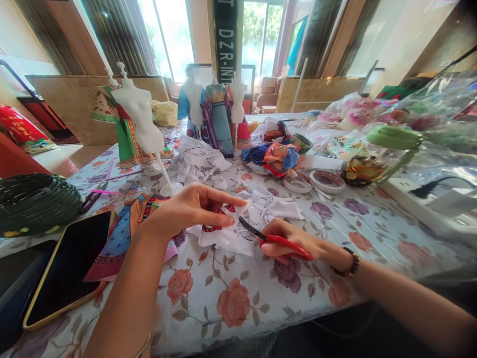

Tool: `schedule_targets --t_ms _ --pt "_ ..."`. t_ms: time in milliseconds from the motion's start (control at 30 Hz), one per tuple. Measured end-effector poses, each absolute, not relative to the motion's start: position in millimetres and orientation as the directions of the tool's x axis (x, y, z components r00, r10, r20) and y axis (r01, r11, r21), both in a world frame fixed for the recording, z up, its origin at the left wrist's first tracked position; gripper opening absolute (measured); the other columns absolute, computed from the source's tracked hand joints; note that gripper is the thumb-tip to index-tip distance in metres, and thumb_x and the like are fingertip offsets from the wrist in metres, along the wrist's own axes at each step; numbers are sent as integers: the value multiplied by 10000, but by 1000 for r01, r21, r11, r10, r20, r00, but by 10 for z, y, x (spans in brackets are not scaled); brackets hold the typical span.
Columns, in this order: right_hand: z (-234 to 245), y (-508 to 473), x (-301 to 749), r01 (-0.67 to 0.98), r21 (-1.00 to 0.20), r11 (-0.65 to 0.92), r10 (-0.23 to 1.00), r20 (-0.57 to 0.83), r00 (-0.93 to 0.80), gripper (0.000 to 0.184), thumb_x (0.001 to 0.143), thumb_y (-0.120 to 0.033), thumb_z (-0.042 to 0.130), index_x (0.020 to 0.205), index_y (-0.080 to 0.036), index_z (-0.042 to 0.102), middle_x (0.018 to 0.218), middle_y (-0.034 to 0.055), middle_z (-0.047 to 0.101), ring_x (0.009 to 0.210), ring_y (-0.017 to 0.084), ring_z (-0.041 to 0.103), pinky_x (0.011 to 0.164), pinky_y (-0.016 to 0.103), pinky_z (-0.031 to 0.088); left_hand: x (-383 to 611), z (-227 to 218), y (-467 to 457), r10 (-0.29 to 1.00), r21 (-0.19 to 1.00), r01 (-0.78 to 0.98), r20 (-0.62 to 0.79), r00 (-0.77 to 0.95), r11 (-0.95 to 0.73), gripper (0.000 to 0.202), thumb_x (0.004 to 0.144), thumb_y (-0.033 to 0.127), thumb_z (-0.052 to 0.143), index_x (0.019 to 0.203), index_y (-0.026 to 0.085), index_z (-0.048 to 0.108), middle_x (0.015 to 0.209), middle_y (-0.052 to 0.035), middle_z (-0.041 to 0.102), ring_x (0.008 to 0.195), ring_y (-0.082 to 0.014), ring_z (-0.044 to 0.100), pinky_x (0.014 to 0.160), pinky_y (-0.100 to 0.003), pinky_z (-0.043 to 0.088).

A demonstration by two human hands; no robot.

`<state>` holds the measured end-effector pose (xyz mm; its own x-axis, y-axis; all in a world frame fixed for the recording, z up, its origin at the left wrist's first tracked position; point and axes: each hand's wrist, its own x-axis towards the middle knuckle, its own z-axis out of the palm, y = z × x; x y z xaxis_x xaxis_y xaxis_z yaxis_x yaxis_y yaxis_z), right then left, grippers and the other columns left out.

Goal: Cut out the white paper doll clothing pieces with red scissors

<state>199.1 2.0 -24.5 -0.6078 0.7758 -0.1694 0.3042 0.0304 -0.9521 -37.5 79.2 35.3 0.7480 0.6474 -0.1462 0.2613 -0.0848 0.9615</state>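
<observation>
A floral tablecloth [238, 303] covers the table. At the near left lies a dark phone [67, 268] in a yellow case, just beside a woven green basket [33, 201]. A bare white mannequin [139, 117] stands on its stand behind them, and three more mannequins in blue robes [214, 117] stand farther back. Folded colourful fabrics [278, 156] lie mid-table, near two shallow round dishes [316, 181] and a green-lidded jar [376, 154].

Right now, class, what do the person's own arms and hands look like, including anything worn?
Both forearms are bare, without sleeves. The right hand has a dark beaded bracelet at its wrist. The left hand wears nothing itself; a thin gold bangle circles that forearm lower down.
</observation>
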Motion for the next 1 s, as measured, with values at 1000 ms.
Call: schedule_targets --t_ms 1000 --pt "-281 27 1997 270 -962 33 793 -140 -594 563 826 -567 593 447 -181 437 404 -32 430 391 63 332 410 250 225 -354 366 783 648 954 289 -168 742 -83 363 692 249 809 1048 296 762 653 27 604 539 -46 419 466 -151 323"
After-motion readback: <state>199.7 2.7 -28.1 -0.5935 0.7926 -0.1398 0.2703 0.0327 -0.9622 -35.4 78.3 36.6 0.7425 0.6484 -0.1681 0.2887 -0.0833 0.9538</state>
